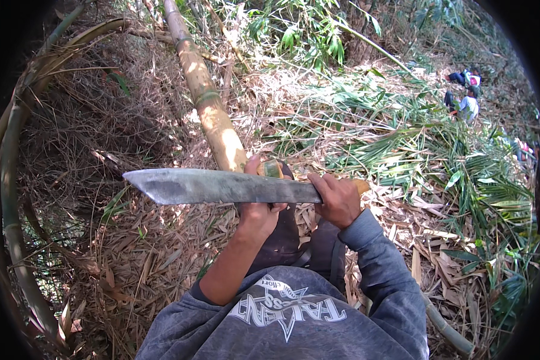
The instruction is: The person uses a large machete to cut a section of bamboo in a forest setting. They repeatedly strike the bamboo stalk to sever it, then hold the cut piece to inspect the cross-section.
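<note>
- Machete (222, 186): across mid-view, pointing to 9 o'clock.
- Right grip (337, 201): closed around the machete's handle (362, 186), at 3 o'clock.
- Left grip (259, 221): partly behind the machete, thumb (253, 163) beside a cut bamboo piece (271, 168); I cannot tell whether it holds this.
- Pole (214, 123): slants off toward 11 o'clock.
- People (469, 108): 2 o'clock, beyond green leaves (396, 144).
- Dry leaves (156, 252): 8 o'clock.
</note>
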{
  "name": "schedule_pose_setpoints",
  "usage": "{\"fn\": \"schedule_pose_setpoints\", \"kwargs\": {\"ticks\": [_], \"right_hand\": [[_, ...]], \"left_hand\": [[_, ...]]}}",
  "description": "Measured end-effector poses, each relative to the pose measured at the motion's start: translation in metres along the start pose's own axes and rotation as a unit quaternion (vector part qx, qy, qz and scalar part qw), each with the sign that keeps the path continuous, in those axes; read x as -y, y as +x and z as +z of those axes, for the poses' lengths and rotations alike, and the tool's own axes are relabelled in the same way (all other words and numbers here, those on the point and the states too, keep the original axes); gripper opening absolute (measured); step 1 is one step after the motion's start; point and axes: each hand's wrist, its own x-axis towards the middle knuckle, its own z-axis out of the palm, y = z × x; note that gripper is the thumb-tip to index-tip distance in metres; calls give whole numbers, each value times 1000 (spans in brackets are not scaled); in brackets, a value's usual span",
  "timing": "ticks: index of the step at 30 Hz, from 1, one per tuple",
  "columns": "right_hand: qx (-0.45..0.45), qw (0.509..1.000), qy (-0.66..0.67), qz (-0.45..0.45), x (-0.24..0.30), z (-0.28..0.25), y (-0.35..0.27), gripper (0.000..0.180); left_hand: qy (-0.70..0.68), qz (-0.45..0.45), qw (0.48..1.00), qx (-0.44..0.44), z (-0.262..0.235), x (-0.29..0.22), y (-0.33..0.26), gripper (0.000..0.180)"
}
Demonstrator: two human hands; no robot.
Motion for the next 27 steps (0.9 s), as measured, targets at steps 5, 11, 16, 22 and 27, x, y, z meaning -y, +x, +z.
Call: {"fn": "schedule_pose_setpoints", "kwargs": {"ticks": [5, 11, 16, 22, 27], "right_hand": [[7, 998, 55, 8, -11, 13, 7, 37], [36, 945, 33, 324, -136, 43, -36, 26], [-57, 948, 107, 293, -56, 16, -53, 11], [-35, 994, 93, 42, -8, 0, -22, 45], [-17, 997, 76, 10, 3, -7, -3, 43]], "left_hand": [[26, 69, 997, 0, -4, 4, -3, 48], [89, 26, 996, -9, 56, -38, -39, 47], [67, -7, 997, -31, 33, -33, -10, 47], [62, 54, 996, -19, 11, 3, -7, 44], [82, 74, 990, 91, -9, 4, -6, 42]]}}
